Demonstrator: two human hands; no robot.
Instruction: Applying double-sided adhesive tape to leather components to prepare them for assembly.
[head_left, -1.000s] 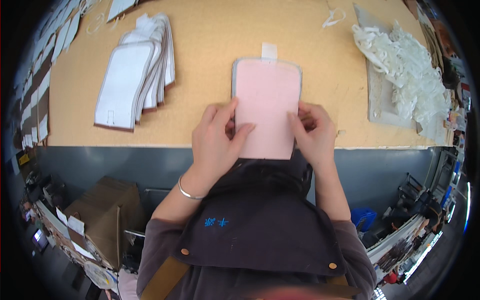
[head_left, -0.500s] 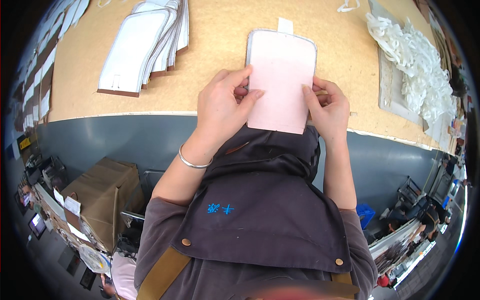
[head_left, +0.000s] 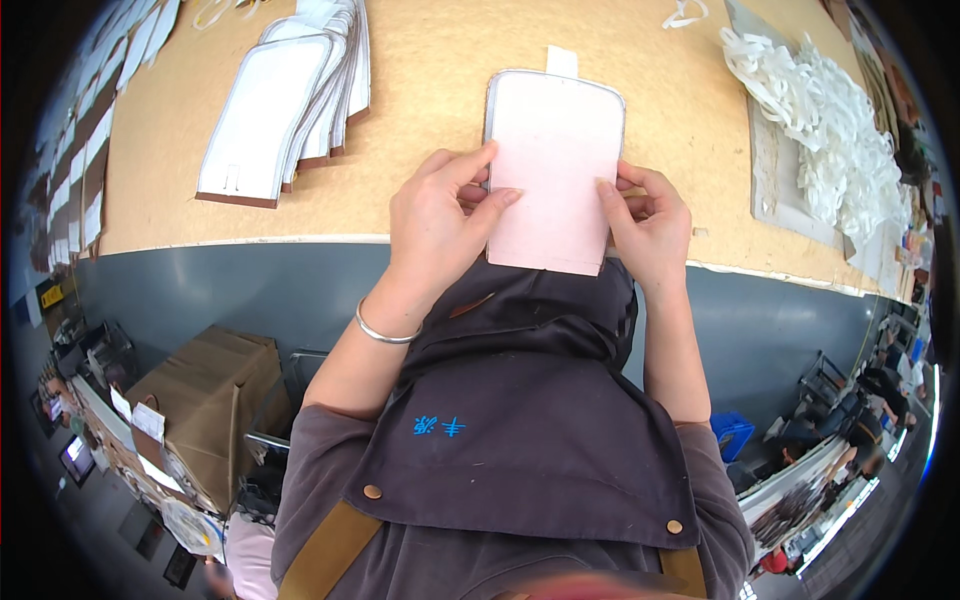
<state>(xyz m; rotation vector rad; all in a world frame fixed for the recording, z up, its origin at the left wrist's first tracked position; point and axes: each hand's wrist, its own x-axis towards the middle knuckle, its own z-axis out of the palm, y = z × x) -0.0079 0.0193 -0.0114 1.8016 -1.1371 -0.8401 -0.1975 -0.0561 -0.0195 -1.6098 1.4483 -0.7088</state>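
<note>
Between my hands is a pale pink panel (head_left: 553, 170) with rounded far corners and a grey edge. A short white strip (head_left: 562, 61) sticks out past its far edge. My left hand (head_left: 440, 215) grips the panel's left side, thumb on top and fingers at the edge and beneath. On the opposite side my right hand (head_left: 648, 218) pinches the right edge the same way. The panel's near end overhangs the table's front edge, above my dark apron (head_left: 530, 430). What lies under the panel is hidden.
At the left of the table (head_left: 420, 100) lies a fanned stack of white panels (head_left: 262, 120) with brown ends. A heap of white strips (head_left: 820, 130) lies at the right on a grey sheet. Behind on the left stands a large brown box-shaped bundle (head_left: 205, 410).
The view has shifted slightly, so the table and panel sit a little lower in the picture. Both hands keep the same hold on the pink panel.
</note>
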